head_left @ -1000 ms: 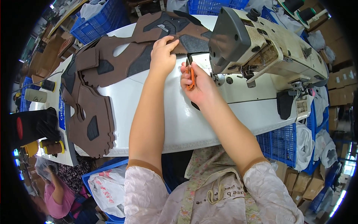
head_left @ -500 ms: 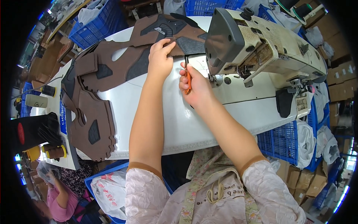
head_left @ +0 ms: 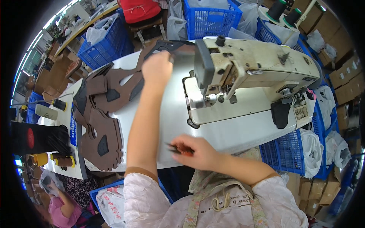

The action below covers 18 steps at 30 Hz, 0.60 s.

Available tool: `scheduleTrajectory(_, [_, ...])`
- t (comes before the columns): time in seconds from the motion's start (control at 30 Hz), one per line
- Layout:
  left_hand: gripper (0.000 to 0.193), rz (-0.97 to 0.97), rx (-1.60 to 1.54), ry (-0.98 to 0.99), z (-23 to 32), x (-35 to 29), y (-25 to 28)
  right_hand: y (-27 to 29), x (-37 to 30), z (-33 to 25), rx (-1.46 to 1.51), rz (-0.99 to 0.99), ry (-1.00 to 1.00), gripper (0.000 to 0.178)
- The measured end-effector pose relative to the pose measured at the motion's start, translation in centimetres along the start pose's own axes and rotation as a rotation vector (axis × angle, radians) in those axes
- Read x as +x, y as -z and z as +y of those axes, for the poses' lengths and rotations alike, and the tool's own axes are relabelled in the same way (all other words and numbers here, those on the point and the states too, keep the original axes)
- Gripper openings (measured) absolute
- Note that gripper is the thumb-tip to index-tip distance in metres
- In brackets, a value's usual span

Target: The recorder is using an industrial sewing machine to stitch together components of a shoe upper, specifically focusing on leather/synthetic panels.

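Your right hand is closed around orange-handled snips, dark blades out to the left, low over the front edge of the white tabletop. Snips blurred; can't tell whether the blades are parted. Your left hand reaches to the far side, fingers bent over the brown-and-dark-grey piece at the back; blur there, so can't tell if you're gripping it or just touching.

More brown pieces run down the left of the tabletop, overlapping, with a notched-edge stack at the front left corner, dark grey patch on top. Sewing machine sits to the right of your left hand, well apart from the snips, its needle area over a pale plate. Black pad at the machine's right end.

Left end: brown thread spools, beside a black bag. Dark green thread cones upper right. Blue crates stand behind, more to the right and left. Person in pink lower left, another in red behind the tabletop.
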<state>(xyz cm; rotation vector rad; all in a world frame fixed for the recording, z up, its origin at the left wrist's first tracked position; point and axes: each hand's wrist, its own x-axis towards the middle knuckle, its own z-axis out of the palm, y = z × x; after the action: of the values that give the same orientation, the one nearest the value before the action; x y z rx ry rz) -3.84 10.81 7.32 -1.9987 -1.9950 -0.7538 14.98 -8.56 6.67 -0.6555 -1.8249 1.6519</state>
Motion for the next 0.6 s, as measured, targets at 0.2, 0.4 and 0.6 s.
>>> scheduleTrajectory(0.2, [0.033, 0.269, -0.027, 0.234, -5.9, 8.4, 11.5, 1.4, -8.6, 1.2, -0.027, -0.04, -0.048, 0.022])
scheduleTrajectory(0.4, [0.024, 0.324, -1.088, 0.393, -6.9, 7.7, 22.9, 4.9, -12.2, -0.5, 0.354, 0.138, -0.237, 0.015])
scheduleTrajectory(0.6, [0.025, 0.416, -1.072, 0.44, -5.2, -1.0, 33.0, 5.7, -10.0, -5.5, -0.058, -0.029, 0.145, 0.013])
